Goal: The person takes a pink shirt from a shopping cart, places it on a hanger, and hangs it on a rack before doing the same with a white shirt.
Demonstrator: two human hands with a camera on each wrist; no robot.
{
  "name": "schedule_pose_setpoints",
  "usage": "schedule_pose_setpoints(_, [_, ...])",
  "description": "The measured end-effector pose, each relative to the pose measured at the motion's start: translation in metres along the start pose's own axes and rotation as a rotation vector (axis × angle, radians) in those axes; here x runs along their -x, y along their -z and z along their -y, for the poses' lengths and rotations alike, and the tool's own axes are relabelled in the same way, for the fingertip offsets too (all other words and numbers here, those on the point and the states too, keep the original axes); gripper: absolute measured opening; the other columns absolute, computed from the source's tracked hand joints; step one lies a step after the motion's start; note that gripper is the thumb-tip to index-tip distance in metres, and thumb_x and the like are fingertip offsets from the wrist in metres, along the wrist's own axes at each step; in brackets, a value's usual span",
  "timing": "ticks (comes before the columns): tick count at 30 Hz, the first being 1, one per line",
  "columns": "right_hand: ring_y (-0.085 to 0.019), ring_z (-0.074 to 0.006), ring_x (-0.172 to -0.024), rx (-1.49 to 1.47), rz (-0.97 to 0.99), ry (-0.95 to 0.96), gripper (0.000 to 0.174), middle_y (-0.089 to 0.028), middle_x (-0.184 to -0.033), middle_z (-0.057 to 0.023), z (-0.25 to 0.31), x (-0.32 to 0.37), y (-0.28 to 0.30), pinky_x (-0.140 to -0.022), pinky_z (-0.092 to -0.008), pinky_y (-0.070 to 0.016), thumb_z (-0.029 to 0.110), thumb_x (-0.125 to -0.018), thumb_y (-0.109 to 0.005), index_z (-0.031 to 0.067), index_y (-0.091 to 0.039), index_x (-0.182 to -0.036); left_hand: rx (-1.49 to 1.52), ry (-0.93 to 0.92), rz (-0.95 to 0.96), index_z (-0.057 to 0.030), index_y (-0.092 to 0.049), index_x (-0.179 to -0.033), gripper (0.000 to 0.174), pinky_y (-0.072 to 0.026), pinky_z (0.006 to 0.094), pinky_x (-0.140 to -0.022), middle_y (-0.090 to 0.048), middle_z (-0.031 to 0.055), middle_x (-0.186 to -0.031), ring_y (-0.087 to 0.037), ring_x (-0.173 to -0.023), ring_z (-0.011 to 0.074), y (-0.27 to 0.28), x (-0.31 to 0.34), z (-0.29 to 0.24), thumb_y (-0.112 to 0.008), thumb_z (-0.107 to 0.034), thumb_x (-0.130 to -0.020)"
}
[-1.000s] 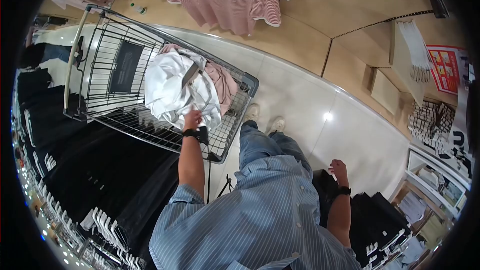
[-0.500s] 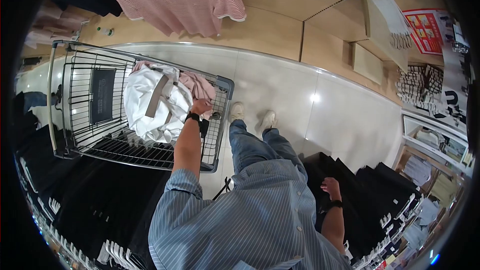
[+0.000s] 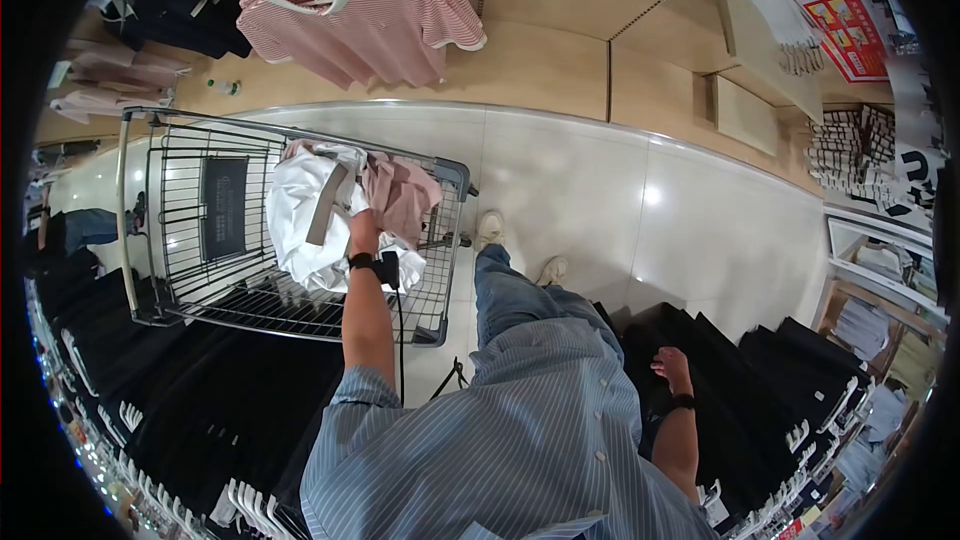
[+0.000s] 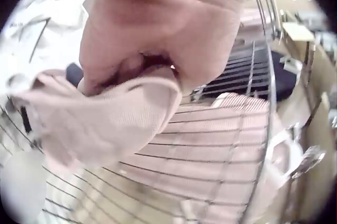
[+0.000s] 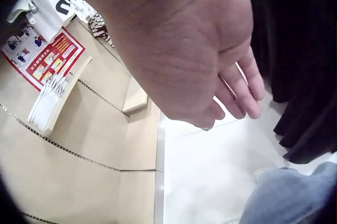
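Observation:
In the cart the left hand reaches into the pile, between a white garment and a pink garment. The left wrist view shows the left hand with curled fingers gripping a fold of pink cloth above the wire basket. A grey-brown strip lies across the white garment. Away from the cart, the right hand hangs beside the body near black garments. Its fingers are loosely bent with nothing in them, as the right hand shows in the right wrist view.
The cart stands on the pale floor at the left. Striped pink shirts hang above it. Black clothes on white hangers line the lower left, others the lower right. A wooden shelf unit runs along the top.
The left hand has moved from the white garment's lower edge, over the pink one, back into the pile, and now grips pink cloth. The cart has shifted in view. The right hand still hangs.

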State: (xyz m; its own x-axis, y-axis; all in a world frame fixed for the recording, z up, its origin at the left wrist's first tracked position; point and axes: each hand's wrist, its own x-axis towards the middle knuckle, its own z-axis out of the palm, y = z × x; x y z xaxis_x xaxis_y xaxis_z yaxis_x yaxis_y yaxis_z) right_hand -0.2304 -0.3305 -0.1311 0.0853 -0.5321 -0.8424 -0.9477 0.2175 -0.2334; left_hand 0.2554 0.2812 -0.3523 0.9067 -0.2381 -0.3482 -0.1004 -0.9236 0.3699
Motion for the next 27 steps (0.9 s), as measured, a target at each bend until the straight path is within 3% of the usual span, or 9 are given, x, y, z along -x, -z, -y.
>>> schedule_pose_setpoints(2, [-0.067, -0.0176, -0.068, 0.016, 0.018, 0.051, 0.027, -0.067, -0.092, -0.0098, 0.011, -0.015, -0.004, -0.059, -0.0301, -0.0528, 0.024, -0.093, -0.057, 0.0053, -0.058, -0.113, 0.182, 0.036, -0.155, -0.0029, -0.065, -0.093, 0.029, -0.0521, 0.0415, -0.074, -0.067, 0.0183, -0.088, -0.065, -0.082, 0.0382, 0.046, 0.022, -0.003, -0.074, -0.009, -0.066])
schedule_pose_setpoints(4, [-0.067, -0.017, -0.068, 0.027, 0.034, 0.114, 0.028, -0.068, -0.091, -0.0097, 0.026, -0.033, -0.007, -0.059, -0.0295, -0.0526, 0.024, -0.093, -0.057, 0.0047, -0.059, -0.113, 0.59, 0.058, -0.349, 0.0002, -0.067, -0.101, 0.033, -0.0537, 0.0368, -0.078, -0.069, 0.0127, -0.096, -0.066, -0.087, 0.0282, 0.102, 0.041, -0.019, -0.072, -0.007, -0.069])
schedule_pose_setpoints(7, [-0.066, -0.0157, -0.066, 0.052, 0.063, 0.223, 0.028, -0.067, -0.087, -0.0087, 0.048, -0.048, -0.013, -0.057, -0.0276, -0.0514, 0.025, -0.093, -0.057, 0.0023, -0.06, -0.109, 0.713, 0.121, -0.449, 0.0036, -0.059, -0.116, 0.034, -0.0519, 0.0368, -0.091, -0.063, 0.0136, -0.117, -0.062, -0.106, 0.0246, 0.204, 0.088, -0.061, -0.055, -0.009, -0.084])
schedule_pose_setpoints(9, [-0.065, -0.0144, -0.064, 0.045, 0.065, 0.282, 0.025, -0.065, -0.082, -0.0072, 0.07, -0.051, -0.018, -0.054, -0.0258, -0.0496, 0.022, -0.092, -0.056, 0.0002, -0.062, -0.102, 1.97, 0.139, -0.557, 0.0079, -0.051, -0.125, 0.051, -0.0468, 0.0454, -0.1, -0.058, 0.0212, -0.124, -0.057, -0.114, 0.0325, 0.261, 0.111, -0.073, -0.043, -0.026, -0.088])
schedule_pose_setpoints(10, [-0.064, -0.0138, -0.064, 0.018, 0.071, 0.296, 0.026, -0.064, -0.08, -0.0068, 0.075, -0.059, -0.02, -0.054, -0.0255, -0.0492, 0.022, -0.091, -0.056, -0.0011, -0.063, -0.101, 1.901, 0.307, -0.847, 0.0082, -0.048, -0.128, 0.056, -0.0433, 0.0491, -0.103, -0.054, 0.0239, -0.128, -0.055, -0.118, 0.0348, 0.298, 0.126, -0.116, -0.038, -0.029, -0.088])
schedule_pose_setpoints(15, [-0.065, -0.0155, -0.067, 0.045, 0.125, 0.425, 0.027, -0.065, -0.086, -0.0091, 0.098, -0.084, -0.025, -0.058, -0.0256, -0.0495, 0.021, -0.091, -0.057, -0.0015, -0.062, -0.106, 1.745, -0.31, -0.977, 0.0072, -0.048, -0.12, 0.049, -0.0418, 0.0467, -0.098, -0.053, 0.0218, -0.121, -0.053, -0.111, 0.0325, 0.393, 0.192, -0.211, -0.04, -0.027, -0.086])
schedule_pose_setpoints(21, [-0.067, -0.0173, -0.071, 0.059, 0.212, 0.491, 0.03, -0.066, -0.091, -0.0107, 0.093, -0.118, -0.022, -0.058, -0.0264, -0.0503, 0.023, -0.091, -0.058, -0.0005, -0.06, -0.109, 1.622, -0.907, -0.766, 0.006, -0.047, -0.11, 0.042, -0.04, 0.0438, -0.091, -0.052, 0.0193, -0.112, -0.052, -0.103, 0.0298, 0.43, 0.247, -0.334, -0.042, -0.025, -0.082])
schedule_pose_setpoints(25, [-0.067, -0.0169, -0.071, 0.08, 0.186, 0.558, 0.026, -0.066, -0.091, -0.0095, 0.099, -0.116, -0.005, -0.057, -0.0259, -0.0501, 0.022, -0.089, -0.059, 0.0005, -0.062, -0.105, 1.535, -1.133, -0.506, 0.0052, -0.047, -0.104, 0.037, -0.0389, 0.0419, -0.087, -0.052, 0.0176, -0.106, -0.051, -0.098, 0.028, 0.407, 0.279, -0.419, -0.044, -0.023, -0.08])
schedule_pose_setpoints(27, [-0.067, -0.0172, -0.073, 0.023, 0.207, 0.719, 0.031, -0.066, -0.094, -0.0101, 0.105, -0.109, 0.002, -0.062, -0.0264, -0.0514, 0.024, -0.09, -0.061, -0.0011, -0.061, -0.109, 1.484, -1.209, -0.367, 0.0048, -0.047, -0.101, 0.035, -0.0383, 0.041, -0.084, -0.051, 0.0167, -0.103, -0.05, -0.095, 0.0271, 0.393, 0.291, -0.455, -0.045, -0.022, -0.079])
